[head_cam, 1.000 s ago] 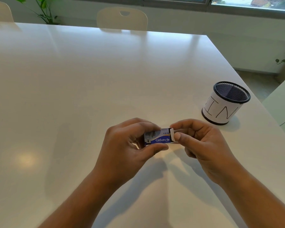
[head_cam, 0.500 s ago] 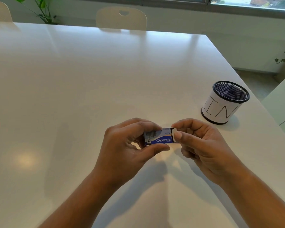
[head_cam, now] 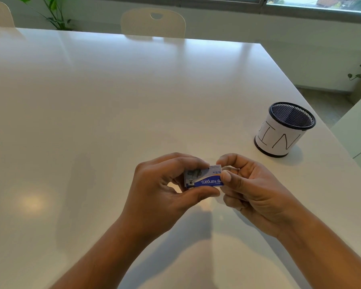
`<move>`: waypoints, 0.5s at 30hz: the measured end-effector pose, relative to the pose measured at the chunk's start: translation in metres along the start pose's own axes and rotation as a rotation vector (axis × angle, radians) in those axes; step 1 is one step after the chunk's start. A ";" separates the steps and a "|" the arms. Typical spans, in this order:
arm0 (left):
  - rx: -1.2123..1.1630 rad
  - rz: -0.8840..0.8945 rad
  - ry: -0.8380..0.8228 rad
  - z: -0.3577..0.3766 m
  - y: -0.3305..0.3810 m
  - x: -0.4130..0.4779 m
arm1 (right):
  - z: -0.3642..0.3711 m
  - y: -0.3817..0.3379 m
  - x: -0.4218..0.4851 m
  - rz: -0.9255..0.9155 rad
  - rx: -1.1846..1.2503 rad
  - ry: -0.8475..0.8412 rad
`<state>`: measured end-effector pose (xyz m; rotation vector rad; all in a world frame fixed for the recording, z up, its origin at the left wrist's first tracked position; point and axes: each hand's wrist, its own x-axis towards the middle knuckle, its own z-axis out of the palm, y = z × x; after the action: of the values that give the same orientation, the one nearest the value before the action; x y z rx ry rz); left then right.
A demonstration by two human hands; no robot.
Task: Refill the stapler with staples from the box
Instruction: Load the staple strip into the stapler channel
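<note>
A small blue and white staple box (head_cam: pixel 203 178) with "kangaro" printed on it is held just above the white table (head_cam: pixel 133 97), near its front middle. My left hand (head_cam: pixel 165 192) grips the box's left half between thumb and fingers. My right hand (head_cam: pixel 248 190) pinches the box's right end, thumb on the front face and fingers behind it. The end flap is down against the box. No stapler is in view.
A black mesh cup (head_cam: pixel 286 130) wrapped in white paper with hand-drawn letters stands at the right, near the table's right edge. Two pale chairs (head_cam: pixel 153 22) and a green plant (head_cam: pixel 50 13) are beyond the far edge, under a window.
The white end flap that stood out from the box's right end one second ago now lies closed under my right thumb. Both hands stay in nearly the same place.
</note>
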<state>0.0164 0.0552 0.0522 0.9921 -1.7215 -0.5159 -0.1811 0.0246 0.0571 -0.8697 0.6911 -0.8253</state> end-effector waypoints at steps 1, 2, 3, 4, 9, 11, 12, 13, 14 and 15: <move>-0.001 -0.005 0.003 0.000 0.000 0.000 | 0.000 0.001 0.000 -0.006 -0.010 -0.005; 0.000 -0.008 0.006 0.000 0.000 0.000 | 0.000 0.001 0.000 -0.017 -0.028 -0.001; 0.003 -0.010 0.007 0.000 0.000 0.000 | 0.000 0.001 0.000 -0.031 -0.058 0.017; 0.009 -0.013 0.009 0.000 0.000 0.001 | 0.000 0.001 0.001 -0.048 -0.098 0.050; 0.003 -0.117 0.079 -0.001 0.001 0.000 | 0.005 0.001 0.001 -0.151 -0.249 0.150; -0.040 -0.160 0.099 0.000 0.001 0.000 | 0.007 0.001 0.000 -0.207 -0.302 0.144; -0.062 -0.182 0.095 -0.001 0.000 0.001 | 0.009 0.001 -0.001 -0.238 -0.319 0.141; -0.086 -0.205 0.072 -0.001 -0.001 0.002 | 0.009 0.001 -0.001 -0.271 -0.336 0.148; -0.113 -0.226 0.027 -0.002 -0.002 0.002 | 0.009 0.001 -0.002 -0.302 -0.361 0.168; -0.139 -0.245 -0.029 -0.002 -0.003 0.003 | 0.009 0.001 -0.002 -0.332 -0.397 0.200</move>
<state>0.0194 0.0515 0.0520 1.1050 -1.5747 -0.8001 -0.1749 0.0302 0.0610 -1.2949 0.9193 -1.1019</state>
